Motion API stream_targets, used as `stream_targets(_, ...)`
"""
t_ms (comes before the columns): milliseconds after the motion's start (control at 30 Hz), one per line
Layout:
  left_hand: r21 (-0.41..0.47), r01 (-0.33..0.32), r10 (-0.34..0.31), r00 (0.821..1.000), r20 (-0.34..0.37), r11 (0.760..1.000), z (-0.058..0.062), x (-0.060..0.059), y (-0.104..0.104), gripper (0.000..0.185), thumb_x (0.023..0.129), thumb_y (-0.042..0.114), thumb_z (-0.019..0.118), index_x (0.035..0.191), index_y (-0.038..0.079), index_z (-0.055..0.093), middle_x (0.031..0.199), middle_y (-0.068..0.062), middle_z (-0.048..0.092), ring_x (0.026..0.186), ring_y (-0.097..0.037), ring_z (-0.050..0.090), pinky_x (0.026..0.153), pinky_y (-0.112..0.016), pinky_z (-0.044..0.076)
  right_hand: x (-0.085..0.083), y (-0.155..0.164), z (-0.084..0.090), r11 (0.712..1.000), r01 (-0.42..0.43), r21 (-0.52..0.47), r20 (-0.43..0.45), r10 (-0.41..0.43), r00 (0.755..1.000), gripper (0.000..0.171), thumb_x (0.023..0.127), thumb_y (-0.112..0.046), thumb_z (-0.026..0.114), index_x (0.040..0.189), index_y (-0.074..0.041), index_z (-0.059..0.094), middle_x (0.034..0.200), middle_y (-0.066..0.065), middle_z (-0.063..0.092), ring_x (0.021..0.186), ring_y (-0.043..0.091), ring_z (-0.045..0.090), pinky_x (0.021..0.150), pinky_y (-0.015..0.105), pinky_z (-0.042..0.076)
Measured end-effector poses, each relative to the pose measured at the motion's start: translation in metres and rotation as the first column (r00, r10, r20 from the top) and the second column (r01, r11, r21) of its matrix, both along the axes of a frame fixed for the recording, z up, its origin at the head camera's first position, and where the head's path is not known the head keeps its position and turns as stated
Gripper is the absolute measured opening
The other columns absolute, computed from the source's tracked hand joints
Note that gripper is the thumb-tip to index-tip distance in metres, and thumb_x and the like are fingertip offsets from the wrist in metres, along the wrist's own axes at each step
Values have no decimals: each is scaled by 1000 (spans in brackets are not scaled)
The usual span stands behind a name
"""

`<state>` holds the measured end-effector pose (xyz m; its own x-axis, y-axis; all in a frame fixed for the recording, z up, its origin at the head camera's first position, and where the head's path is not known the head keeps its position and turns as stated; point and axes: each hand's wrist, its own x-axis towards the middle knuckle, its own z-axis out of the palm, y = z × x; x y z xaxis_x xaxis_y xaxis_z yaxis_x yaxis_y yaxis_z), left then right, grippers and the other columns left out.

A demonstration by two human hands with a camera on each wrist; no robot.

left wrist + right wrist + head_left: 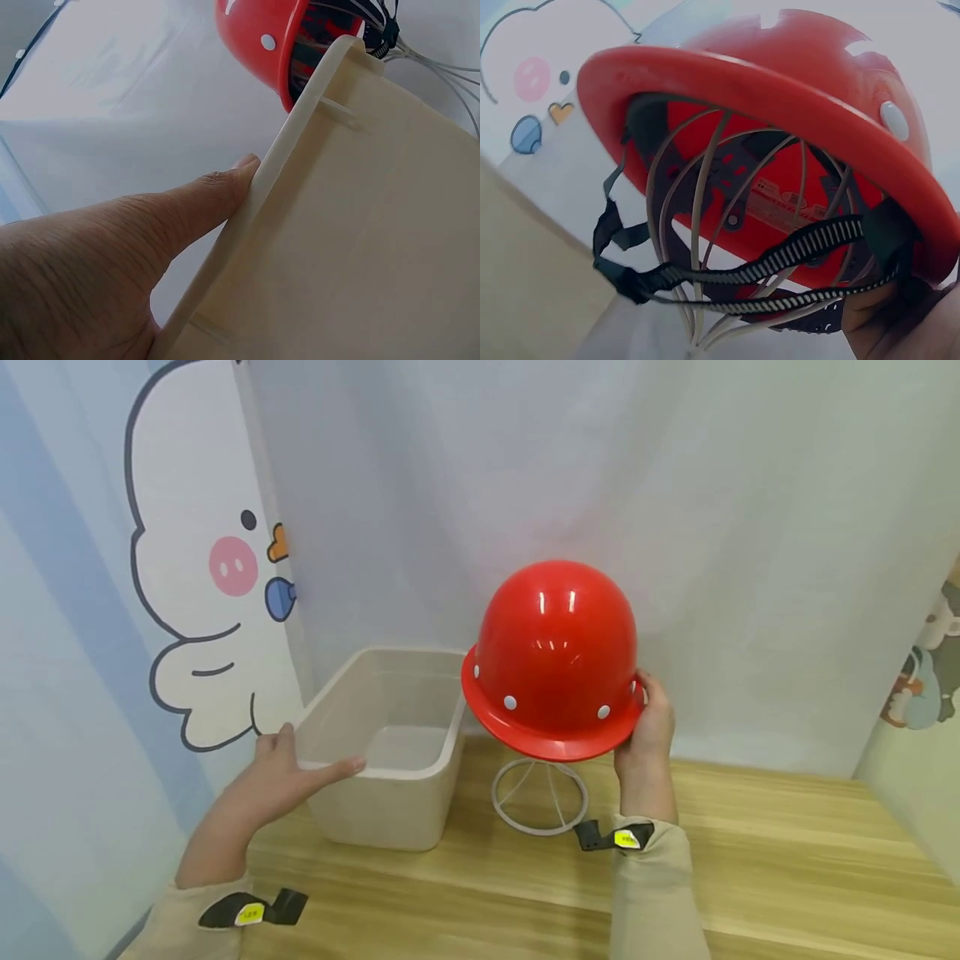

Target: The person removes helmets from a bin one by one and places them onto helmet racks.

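A red hard hat (557, 660) sits over a white wire stand (540, 797), tilted in the head view. My right hand (648, 731) holds its brim at the right side. Dark straps (780, 259) and the stand's wires show under the shell in the right wrist view; most of my right fingers are hidden there. At the near left corner of a cream plastic bin (378, 810), my left hand (281, 781) touches the rim. Its thumb (214, 191) lies straight against the rim in the left wrist view, while the other fingers are mostly hidden.
The bin stands left of the hat on a wood-grain tabletop (787, 860). Behind them hangs a pale curtain (750, 568). A cartoon-printed panel (187, 485) borders the left side, and another printed panel (930, 760) the right.
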<state>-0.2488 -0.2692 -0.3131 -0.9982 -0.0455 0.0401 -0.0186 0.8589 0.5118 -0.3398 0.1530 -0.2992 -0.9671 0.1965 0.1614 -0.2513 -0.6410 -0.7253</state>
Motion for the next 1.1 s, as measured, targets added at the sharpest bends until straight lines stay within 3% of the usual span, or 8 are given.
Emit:
stream_targets(167,-93,-26,20,997,-69,995,0,-1,4,119,74,83,52,151,-1,16,146,-36,19,113,-46,50,75,-59,50,2,10,-5,979,65,194,17,-70,997,24,101,-33,44,121,-19,49,116,-5,53,102,11,55,76,22,52)
stream_targets(333,-236,-55,3,977,-215,970,5,3,14,108,76,84,47,151,7,30,151,-30,23,123,-53,40,80,-76,39,7,24,-11,928,16,371,44,-35,998,33,101,-36,47,129,-20,44,83,-7,65,61,9,60,52,22,50)
stream_targets(400,-279,-39,-47,955,-292,959,6,4,18,98,81,79,47,149,9,35,151,-25,31,127,-50,40,83,-78,36,10,29,-14,891,-2,455,30,-13,999,37,101,-37,47,133,-20,42,80,-7,66,60,8,61,54,23,53)
stream_targets(500,-323,11,-137,919,-371,946,7,3,26,78,88,69,49,145,16,43,150,-15,39,133,-43,39,92,-83,24,15,36,-19,801,-19,599,22,8,1000,46,101,-42,45,141,-19,39,100,-6,66,79,9,65,64,24,57)
stream_targets(633,-374,54,-217,886,-410,926,7,2,37,70,87,71,48,143,29,45,150,-5,42,139,-37,35,92,-89,6,25,43,-21,635,-7,772,1,11,1000,56,100,-50,40,147,-20,35,134,0,54,113,18,61,88,31,56)
stream_targets(733,-420,56,-238,887,-395,906,6,1,45,79,82,80,43,148,36,36,154,-4,38,143,-40,29,91,-90,3,34,46,-21,518,7,855,-28,33,999,60,101,-53,36,150,-20,32,149,2,42,132,27,49,103,43,48)
stream_targets(900,-434,82,-249,905,-344,897,4,4,52,90,77,87,40,152,38,26,160,-6,26,146,-44,20,94,-88,6,51,48,-24,368,51,929,-79,61,995,61,101,-55,33,153,-23,26,159,2,28,147,32,26,112,61,30)
stream_targets(1100,-382,159,-301,887,-349,910,-1,7,60,87,79,82,46,151,37,29,161,-5,22,146,-44,19,103,-79,17,66,52,-33,205,255,945,-268,37,963,51,105,-41,34,153,-25,28,157,7,32,145,36,30,111,63,29)
